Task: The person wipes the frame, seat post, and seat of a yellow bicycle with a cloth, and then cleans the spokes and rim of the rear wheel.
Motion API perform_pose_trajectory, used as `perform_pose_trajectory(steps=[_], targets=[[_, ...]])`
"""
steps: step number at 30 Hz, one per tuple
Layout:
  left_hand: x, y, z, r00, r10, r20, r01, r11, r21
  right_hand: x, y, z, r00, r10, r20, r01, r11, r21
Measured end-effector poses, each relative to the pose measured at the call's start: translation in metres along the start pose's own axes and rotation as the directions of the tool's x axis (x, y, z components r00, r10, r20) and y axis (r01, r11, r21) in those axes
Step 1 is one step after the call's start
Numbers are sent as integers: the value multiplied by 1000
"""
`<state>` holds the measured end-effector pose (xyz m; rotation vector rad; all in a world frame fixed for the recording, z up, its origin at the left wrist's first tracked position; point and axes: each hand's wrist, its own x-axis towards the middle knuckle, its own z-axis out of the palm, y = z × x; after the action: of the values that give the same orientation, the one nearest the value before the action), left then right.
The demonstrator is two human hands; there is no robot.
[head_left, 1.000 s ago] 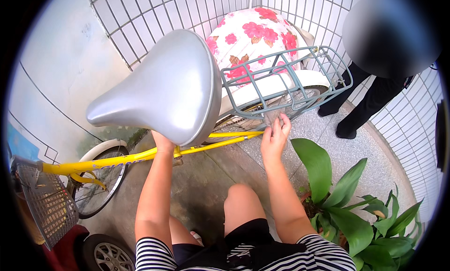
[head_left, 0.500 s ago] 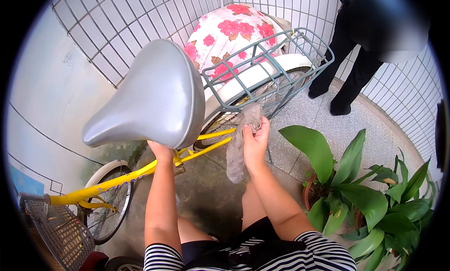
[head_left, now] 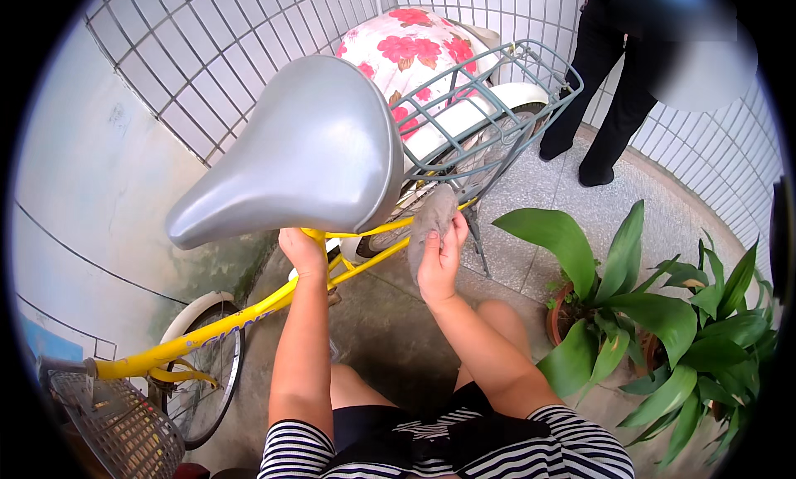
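A yellow bicycle frame (head_left: 224,323) with a large grey saddle (head_left: 298,147) stands across the view. Just under the saddle, my left hand (head_left: 303,252) is closed round the yellow tube, its fingertips partly hidden. My right hand (head_left: 442,259) grips a crumpled grey cloth (head_left: 433,218), thumb on the near side. This cloth is right of the saddle, near the yellow rear tubes and below the grey-green rear rack (head_left: 464,118).
Leafy potted plants (head_left: 647,330) crowd the right. A person in dark trousers (head_left: 613,89) stands beyond the rack. A floral-covered bundle (head_left: 406,52) sits against the tiled wall (head_left: 191,56). The front basket (head_left: 116,417) and front wheel (head_left: 203,371) are at lower left.
The cloth's dangling end has been gathered up, and my right hand has shifted slightly left and down. The saddle appears further right and larger, and more of my left hand shows beneath it.
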<state>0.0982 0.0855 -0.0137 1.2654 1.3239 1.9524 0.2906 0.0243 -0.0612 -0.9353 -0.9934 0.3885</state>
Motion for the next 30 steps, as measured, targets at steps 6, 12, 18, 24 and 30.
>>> perform_pose_trajectory(steps=[6,12,18,24,30], targets=[[4,-16,-1,985,171,37,-175,967,184,-4,11,47,960,-210,186,229,969,-88],[3,-7,0,994,113,7,-114,991,75,16,21,37,762,-323,562,600,680,-422],[-1,4,6,998,68,2,-68,996,51,54,20,26,629,-407,662,757,514,-403],[-1,2,7,996,93,-5,-93,993,74,77,-10,49,739,-33,673,513,676,-530],[-2,2,7,995,102,7,-102,995,1,76,6,53,736,-115,667,499,757,-421]])
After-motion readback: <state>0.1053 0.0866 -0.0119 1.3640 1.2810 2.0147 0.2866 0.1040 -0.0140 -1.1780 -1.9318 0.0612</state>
